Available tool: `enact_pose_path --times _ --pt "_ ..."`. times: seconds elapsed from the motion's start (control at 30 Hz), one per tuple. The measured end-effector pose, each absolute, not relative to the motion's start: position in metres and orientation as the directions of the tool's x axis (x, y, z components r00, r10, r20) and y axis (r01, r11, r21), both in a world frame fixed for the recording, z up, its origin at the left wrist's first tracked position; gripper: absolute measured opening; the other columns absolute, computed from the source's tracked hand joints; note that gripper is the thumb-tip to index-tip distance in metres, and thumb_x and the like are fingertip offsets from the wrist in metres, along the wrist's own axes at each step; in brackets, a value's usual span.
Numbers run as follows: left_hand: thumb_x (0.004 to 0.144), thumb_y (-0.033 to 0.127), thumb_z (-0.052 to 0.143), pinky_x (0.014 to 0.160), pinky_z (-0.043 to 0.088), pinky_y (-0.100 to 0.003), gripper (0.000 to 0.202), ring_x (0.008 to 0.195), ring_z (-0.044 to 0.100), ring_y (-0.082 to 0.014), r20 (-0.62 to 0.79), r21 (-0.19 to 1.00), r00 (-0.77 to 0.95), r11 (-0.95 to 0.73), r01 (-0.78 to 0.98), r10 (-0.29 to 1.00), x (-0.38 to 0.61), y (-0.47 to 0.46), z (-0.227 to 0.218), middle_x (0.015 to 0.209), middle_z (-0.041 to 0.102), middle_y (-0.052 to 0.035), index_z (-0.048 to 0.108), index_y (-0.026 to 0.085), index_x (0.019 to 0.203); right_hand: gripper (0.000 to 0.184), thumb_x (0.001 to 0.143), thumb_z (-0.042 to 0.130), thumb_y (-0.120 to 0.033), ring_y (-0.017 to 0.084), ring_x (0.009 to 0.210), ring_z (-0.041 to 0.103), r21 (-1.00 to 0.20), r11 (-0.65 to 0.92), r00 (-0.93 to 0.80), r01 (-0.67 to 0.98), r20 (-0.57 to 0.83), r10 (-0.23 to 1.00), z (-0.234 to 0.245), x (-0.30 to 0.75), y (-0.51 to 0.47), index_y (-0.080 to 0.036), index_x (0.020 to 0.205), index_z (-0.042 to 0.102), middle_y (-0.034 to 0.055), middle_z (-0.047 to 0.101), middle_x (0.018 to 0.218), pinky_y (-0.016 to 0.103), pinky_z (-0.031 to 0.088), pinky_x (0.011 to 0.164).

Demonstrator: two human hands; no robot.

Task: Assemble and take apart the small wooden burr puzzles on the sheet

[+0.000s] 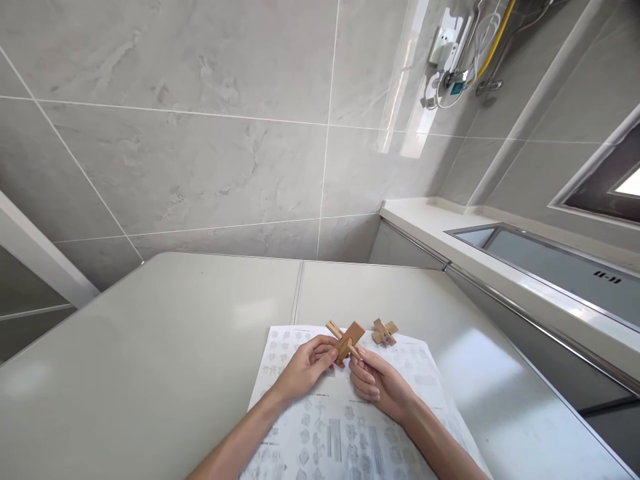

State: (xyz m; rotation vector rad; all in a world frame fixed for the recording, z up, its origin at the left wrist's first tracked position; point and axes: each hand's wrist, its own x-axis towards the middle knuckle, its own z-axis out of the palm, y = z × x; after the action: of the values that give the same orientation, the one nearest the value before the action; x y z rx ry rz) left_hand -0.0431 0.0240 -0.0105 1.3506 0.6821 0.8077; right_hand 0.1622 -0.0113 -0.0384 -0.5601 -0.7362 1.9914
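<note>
Between my two hands is a wooden burr puzzle [354, 331], its flat bars crossing one another, held just above a printed sheet. My left hand [313, 363] grips its left side, thumb and fingers closed on the wood. From the right, my right hand [376, 377] pinches the end of a narrow bar that sticks out toward me, the other fingers curled in. Beyond the right hand, a second small wooden puzzle [385, 332] of crossed pieces rests at the sheet's far edge. The instruction sheet [315, 427] lies under both forearms, with rows of small grey diagrams.
The pale table [150, 360] has a seam [297, 293] running toward the tiled wall [200, 167]. To the right stands a counter [415, 217] with a glass-topped inset panel [540, 257]. A wall socket [443, 45] with cables and a yellow pipe [495, 40] is at upper right.
</note>
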Motion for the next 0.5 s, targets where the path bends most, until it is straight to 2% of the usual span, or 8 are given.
enact_pose_path --times 0.13,0.33,0.5 --pt "0.095 0.057 0.074 0.091 0.054 -0.038 0.044 0.093 0.074 -0.0238 0.026 0.996 0.572 0.029 -0.088 0.82 -0.0408 0.0239 -0.0118 0.112 0.078 -0.0126 0.072 0.018 0.115 0.037 0.095 0.077 -0.047 0.006 0.042 0.02 -0.678 -0.412 -0.478 -0.609 -0.102 0.873 -0.0413 0.1634 -0.0102 -0.019 0.079 0.059 -0.0093 0.04 0.056 0.021 0.017 0.04" --pt "0.096 0.053 0.074 0.087 0.054 -0.035 0.039 0.09 0.074 -0.022 0.057 0.994 0.57 0.007 -0.11 0.82 -0.0404 0.024 -0.012 0.109 0.079 -0.0111 0.074 0.018 0.113 0.037 0.095 0.078 -0.044 0.006 0.043 0.021 -0.653 -0.407 -0.451 -0.639 -0.11 0.886 -0.0444 0.1656 -0.0094 -0.019 0.077 0.058 -0.0088 0.04 0.057 0.021 0.018 0.04" --pt "0.095 0.054 0.076 0.089 0.054 -0.036 0.039 0.088 0.074 -0.0217 0.039 0.993 0.58 0.033 -0.112 0.814 -0.0402 0.0235 -0.0102 0.11 0.079 -0.0112 0.074 0.018 0.111 0.041 0.094 0.08 -0.042 0.005 0.045 0.02 -0.632 -0.394 -0.419 -0.668 -0.118 0.9 -0.0467 0.1685 -0.0065 -0.019 0.071 0.056 -0.0084 0.039 0.057 0.021 0.02 0.042"
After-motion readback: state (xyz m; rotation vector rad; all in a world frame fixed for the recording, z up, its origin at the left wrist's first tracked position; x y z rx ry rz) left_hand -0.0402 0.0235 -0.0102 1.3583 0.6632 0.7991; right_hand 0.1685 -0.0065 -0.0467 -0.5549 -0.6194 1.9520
